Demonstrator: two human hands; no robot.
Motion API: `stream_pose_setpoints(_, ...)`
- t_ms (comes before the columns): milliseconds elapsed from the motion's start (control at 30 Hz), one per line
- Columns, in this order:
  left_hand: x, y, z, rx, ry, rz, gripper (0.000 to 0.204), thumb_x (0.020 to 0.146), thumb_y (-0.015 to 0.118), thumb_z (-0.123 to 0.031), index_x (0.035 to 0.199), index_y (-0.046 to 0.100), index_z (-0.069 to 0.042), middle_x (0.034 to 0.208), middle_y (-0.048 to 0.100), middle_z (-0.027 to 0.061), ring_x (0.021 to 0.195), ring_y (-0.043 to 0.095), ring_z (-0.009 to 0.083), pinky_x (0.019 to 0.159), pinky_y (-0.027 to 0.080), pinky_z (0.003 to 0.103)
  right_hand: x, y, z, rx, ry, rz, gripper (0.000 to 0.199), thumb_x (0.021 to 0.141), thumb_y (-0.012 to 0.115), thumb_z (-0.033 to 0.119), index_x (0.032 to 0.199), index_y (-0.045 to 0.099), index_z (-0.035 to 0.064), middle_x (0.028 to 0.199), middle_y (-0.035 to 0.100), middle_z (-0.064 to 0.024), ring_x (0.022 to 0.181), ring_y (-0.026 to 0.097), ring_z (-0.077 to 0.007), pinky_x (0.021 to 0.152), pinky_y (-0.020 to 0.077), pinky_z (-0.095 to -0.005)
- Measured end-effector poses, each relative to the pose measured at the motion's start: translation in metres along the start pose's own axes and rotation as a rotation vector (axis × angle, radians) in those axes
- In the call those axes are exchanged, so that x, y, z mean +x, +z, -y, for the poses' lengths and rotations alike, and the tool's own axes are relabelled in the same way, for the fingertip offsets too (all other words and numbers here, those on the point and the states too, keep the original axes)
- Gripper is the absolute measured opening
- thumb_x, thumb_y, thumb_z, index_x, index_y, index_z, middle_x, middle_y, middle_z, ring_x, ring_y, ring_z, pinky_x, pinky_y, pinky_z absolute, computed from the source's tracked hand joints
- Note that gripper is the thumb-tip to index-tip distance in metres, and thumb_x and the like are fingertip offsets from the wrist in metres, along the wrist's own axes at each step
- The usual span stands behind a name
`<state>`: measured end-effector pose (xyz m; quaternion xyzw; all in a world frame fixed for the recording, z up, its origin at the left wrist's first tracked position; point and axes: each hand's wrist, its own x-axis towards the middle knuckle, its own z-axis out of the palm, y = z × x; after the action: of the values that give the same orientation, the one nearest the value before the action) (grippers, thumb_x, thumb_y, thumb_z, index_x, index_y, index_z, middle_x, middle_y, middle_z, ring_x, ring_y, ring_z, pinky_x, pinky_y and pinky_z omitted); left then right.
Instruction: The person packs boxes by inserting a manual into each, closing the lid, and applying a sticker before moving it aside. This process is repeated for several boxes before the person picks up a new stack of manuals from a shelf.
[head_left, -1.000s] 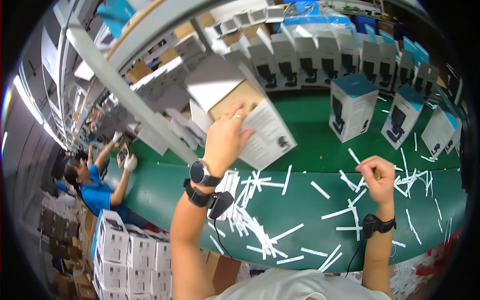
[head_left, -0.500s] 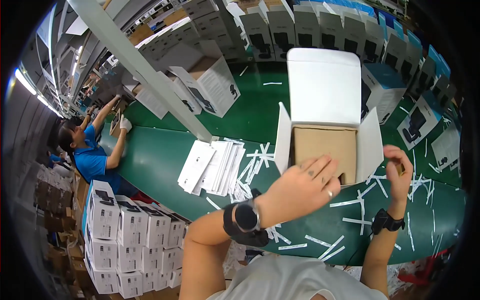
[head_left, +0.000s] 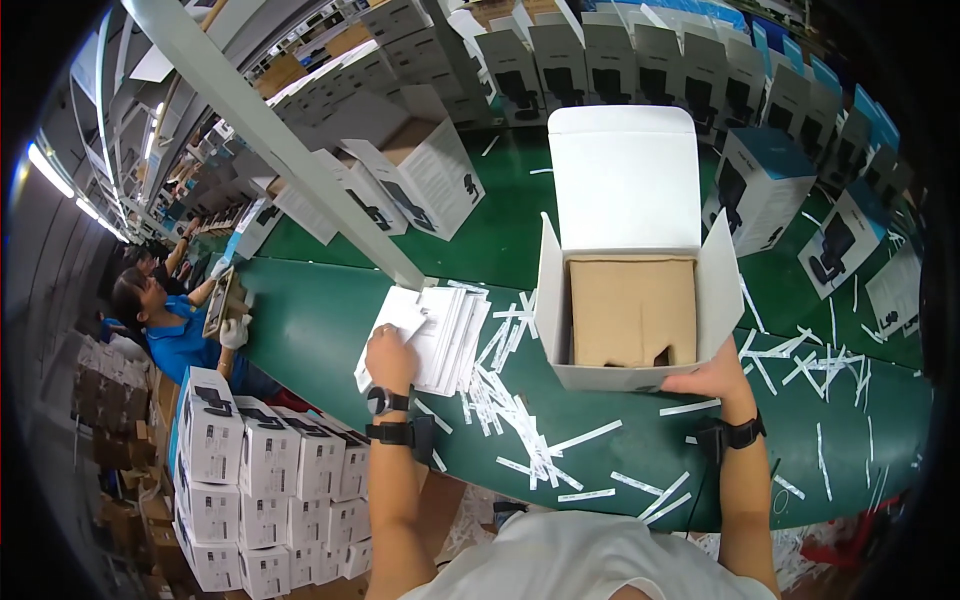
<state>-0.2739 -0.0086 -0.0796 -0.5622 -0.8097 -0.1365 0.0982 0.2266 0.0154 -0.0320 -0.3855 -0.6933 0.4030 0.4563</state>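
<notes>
An open white carton (head_left: pixel 610 375) with a brown cardboard insert (head_left: pixel 632 308) inside stands on the green table (head_left: pixel 310 330), its lid flap raised behind. My right hand (head_left: pixel 708 380) grips the carton's front right corner. My left hand (head_left: pixel 390 350) rests on a fanned stack of white leaflets (head_left: pixel 445 335) to the carton's left, fingers pinching the top sheet.
Several white paper strips (head_left: pixel 520 420) litter the table front. Rows of printed product boxes (head_left: pixel 760 180) stand behind and right, with an open box (head_left: pixel 425 175) at the back left. A grey rail (head_left: pixel 270 140) crosses diagonally. Another person (head_left: pixel 175 325) works at left near stacked white boxes (head_left: pixel 260 470).
My left hand has left the carton and moved left onto the leaflet stack. My right hand has come to the carton's front corner. The carton now stands settled on the table.
</notes>
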Motion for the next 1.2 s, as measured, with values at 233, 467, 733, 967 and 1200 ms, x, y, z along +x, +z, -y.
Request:
stream_pose_setpoints(233, 0.006, -0.065, -0.009, -0.081, 0.256, -0.291, 0.02, 0.086, 0.065, -0.014, 0.076, 0.064, 0.004, 0.084, 0.062, 0.0233, 0.076, 0.061, 0.0409, 0.067, 0.047, 0.049, -0.009, -0.037, 0.059, -0.199, 0.03, 0.268, 0.115, 0.052, 0.096, 0.034, 0.145, 0.037, 0.0011, 0.128, 0.057, -0.0108, 0.102, 0.058, -0.0194, 0.089, 0.0482, -0.0317)
stream_pose_setpoints(467, -0.046, -0.239, -0.218, -1.195, 0.336, -1.261, 0.075, 0.077, 0.065, -0.001, 0.146, 0.035, -0.005, 0.132, 0.05, 0.0274, 0.1, 0.063, 0.0336, 0.073, 0.055, 0.037, -0.021, -0.077, 0.046, -0.228, 0.082, -0.218, 0.024, 0.095, 0.055, 0.006, 0.118, 0.062, 0.0005, 0.093, 0.069, -0.0024, 0.065, 0.045, -0.0034, 0.059, 0.0371, -0.0196)
stream_pose_setpoints(733, -0.042, -0.251, -0.21, -0.747, 0.415, -1.621, 0.068, 0.078, 0.075, -0.012, 0.137, 0.042, -0.002, 0.127, 0.054, 0.0197, 0.105, 0.061, 0.0338, 0.079, 0.059, 0.043, -0.014, -0.068, 0.053, -0.208, 0.151, -0.201, 0.025, 0.102, 0.047, 0.016, 0.117, 0.061, -0.0001, 0.093, 0.069, -0.0048, 0.069, 0.053, -0.0065, 0.065, 0.0445, -0.0219)
stream_pose_setpoints(967, -0.045, -0.234, -0.237, -0.596, 0.854, -0.813, 0.059, 0.079, 0.071, -0.012, 0.132, 0.046, -0.001, 0.116, 0.058, 0.0199, 0.089, 0.063, 0.0282, 0.069, 0.055, 0.035, -0.016, -0.069, 0.052, -0.262, 0.129, -0.121, 0.023, 0.1, 0.05, 0.015, 0.112, 0.062, -0.0007, 0.086, 0.069, -0.0052, 0.063, 0.053, -0.0075, 0.059, 0.0445, -0.0234)
stream_pose_setpoints(1200, -0.047, -0.192, -0.206, -0.707, 0.763, -0.379, 0.054, 0.071, 0.078, -0.009, 0.12, 0.057, 0.003, 0.091, 0.056, 0.0121, 0.079, 0.054, 0.0238, 0.064, 0.046, 0.033, -0.025, -0.076, 0.067, -0.311, 0.071, -0.154, 0.027, 0.091, 0.064, 0.019, 0.107, 0.067, -0.0018, 0.095, 0.072, -0.0094, 0.065, 0.058, -0.01, 0.061, 0.0465, -0.0248)
